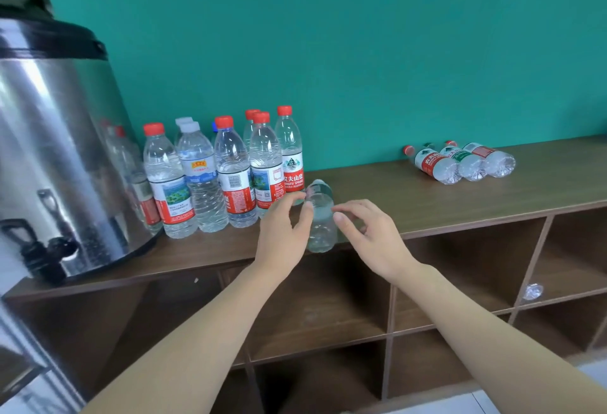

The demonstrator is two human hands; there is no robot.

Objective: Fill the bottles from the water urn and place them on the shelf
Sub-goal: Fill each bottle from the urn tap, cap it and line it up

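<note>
Eight capped bottles [230,170] stand by the urn [56,157] at the desk's [377,190] left end; three lie [460,162] right. One uncapped bottle [320,216] stands at the front edge between the left hand [282,229] and right hand [368,233], both loosely open, gripping nothing.

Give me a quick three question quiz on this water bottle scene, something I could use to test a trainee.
1. True or false: the three bottles at the right end of the shelf top are standing upright.
2. Which side of the upright bottle cluster is the water urn on? A) left B) right C) behind it
3. Fill in: the clear bottle between the left hand and right hand lies on its ____.

Key
1. False; they lie on their sides.
2. A
3. side
</note>
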